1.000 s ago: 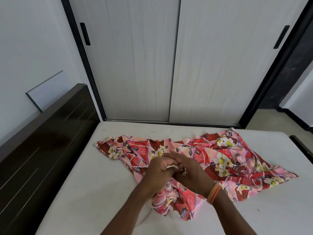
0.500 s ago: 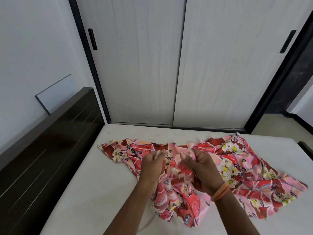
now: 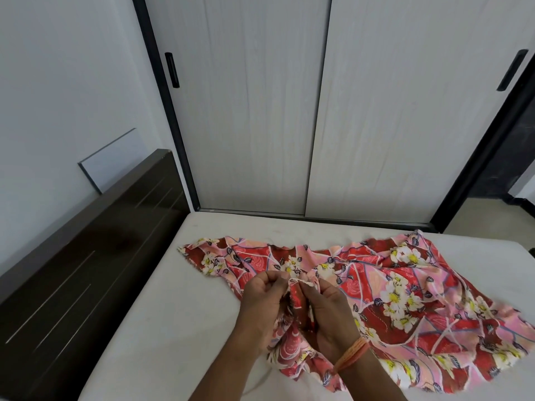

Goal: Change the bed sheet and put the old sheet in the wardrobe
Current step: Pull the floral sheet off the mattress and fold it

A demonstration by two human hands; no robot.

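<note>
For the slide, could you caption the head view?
Both hands, left hand and right hand, pinch the floral sheet hem over the bare mattress.

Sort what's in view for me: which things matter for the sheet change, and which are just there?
Job:
sheet, floral, pinched at its edge by left hand and right hand
mattress, bare under the sheet
wardrobe, both doors closed

Just there:
headboard
white panel on the wall
wristband

Hidden and cut off

The sheet (image 3: 390, 299) runs past the right edge (its near folds hidden under both wrists).
</note>
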